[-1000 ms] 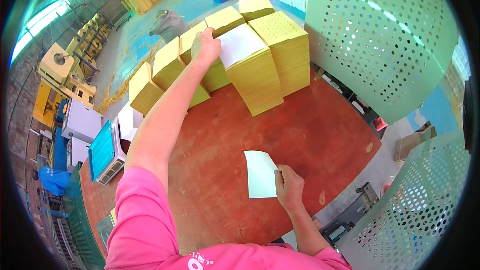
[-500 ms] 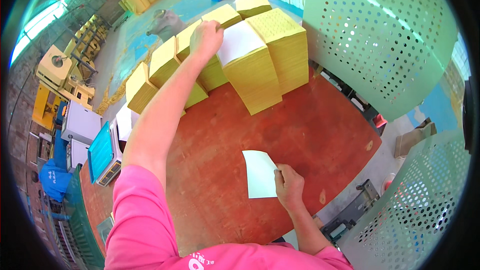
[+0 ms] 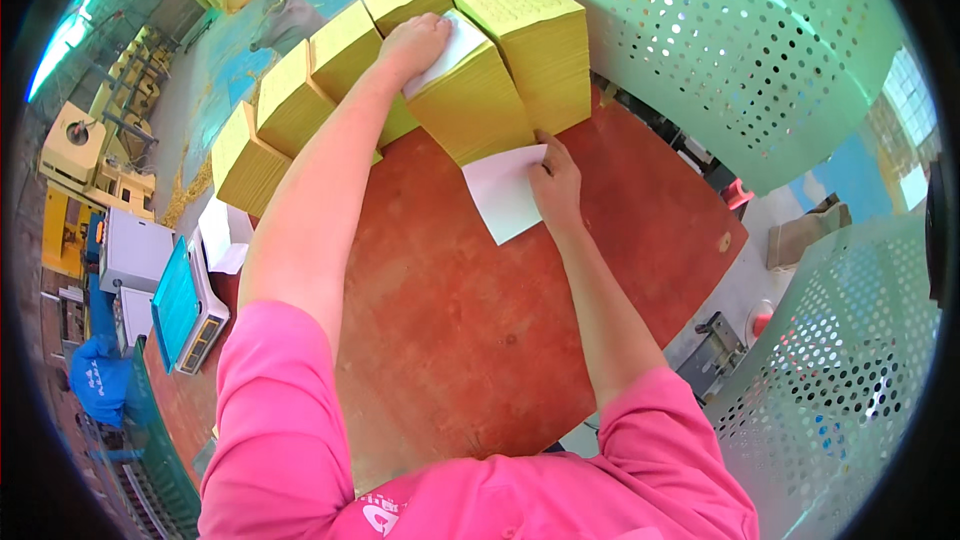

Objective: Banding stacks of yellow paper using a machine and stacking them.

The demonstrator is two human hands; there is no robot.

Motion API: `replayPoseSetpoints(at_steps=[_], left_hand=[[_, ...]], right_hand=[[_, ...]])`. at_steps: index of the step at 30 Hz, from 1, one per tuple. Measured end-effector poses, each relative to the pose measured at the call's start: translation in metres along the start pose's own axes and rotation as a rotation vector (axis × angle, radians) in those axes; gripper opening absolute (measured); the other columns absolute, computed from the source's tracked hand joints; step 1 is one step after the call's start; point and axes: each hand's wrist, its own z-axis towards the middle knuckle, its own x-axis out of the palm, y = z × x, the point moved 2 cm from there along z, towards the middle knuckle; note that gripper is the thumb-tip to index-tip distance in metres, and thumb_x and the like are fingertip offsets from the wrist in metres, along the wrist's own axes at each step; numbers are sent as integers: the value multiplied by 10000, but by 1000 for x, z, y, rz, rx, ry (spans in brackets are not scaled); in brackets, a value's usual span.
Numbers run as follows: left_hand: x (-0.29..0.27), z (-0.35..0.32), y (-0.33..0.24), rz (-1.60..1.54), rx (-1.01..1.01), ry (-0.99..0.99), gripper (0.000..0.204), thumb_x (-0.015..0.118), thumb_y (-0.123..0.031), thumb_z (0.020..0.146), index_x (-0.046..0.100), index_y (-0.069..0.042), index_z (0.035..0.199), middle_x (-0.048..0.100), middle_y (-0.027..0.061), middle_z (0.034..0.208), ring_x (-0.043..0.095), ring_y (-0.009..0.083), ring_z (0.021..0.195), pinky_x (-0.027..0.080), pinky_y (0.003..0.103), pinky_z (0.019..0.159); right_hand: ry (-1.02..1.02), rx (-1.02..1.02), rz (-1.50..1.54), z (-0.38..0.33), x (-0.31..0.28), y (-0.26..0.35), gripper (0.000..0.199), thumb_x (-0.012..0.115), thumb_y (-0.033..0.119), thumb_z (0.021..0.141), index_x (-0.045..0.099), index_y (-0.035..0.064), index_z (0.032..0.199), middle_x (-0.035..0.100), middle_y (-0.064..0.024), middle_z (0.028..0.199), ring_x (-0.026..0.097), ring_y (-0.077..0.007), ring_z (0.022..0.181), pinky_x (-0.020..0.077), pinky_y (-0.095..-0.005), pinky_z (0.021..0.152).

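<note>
Over the far left edge of a tall stack of yellow paper my left hand is curled, its fingers bent against the top. A white sheet lies on that stack, partly under the hand. My right hand pinches the right edge of another white sheet between thumb and fingers. This second sheet is at the stack's near lower end, overlapping its bottom edge in view; whether it touches the stack cannot be told. A wider yellow stack stands close on the right.
More yellow paper stacks line the far left of the red tabletop. A scale with a turquoise tray and white paper sit at the left. Green perforated guards bound the right side.
My right hand has carried its white sheet forward, from the middle of the table to the stack's near lower end. The left hand remains at the stack's far left edge. The view has shifted.
</note>
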Motion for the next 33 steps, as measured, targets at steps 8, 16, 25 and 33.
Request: replayPoseSetpoints(at_steps=[8,16,25,33], left_hand=[[-14,-76,-14,-121,-99,-35,470,357,-369,960,622,-23,1135,625,185,1188,580,351,1109,433,449,970],[-44,-273,-95,-276,184,-48,401,470,-274,969,567,28,1215,595,215,1202,539,376,1123,421,421,976],[-118,-518,-166,-328,390,72,424,505,-190,935,490,8,1310,554,187,1256,502,356,1186,312,479,1091],[-123,-618,-84,-643,276,-50,458,444,-248,980,454,0,1365,524,147,1348,478,306,1263,293,450,1111]], right_hand=[[40,-68,-52,-56,-10,17,293,522,36,736,641,-19,997,618,-147,1178,599,-284,1054,473,-314,858],[163,37,132,-284,-80,79,140,499,6,776,599,-13,873,636,-153,1131,625,-264,964,484,-333,839],[-42,610,646,-502,-86,83,85,535,113,862,569,36,876,621,-114,1003,605,-255,930,485,-363,817],[22,828,649,-531,-63,187,69,541,48,824,594,34,867,600,-56,841,582,-165,789,447,-273,687]])
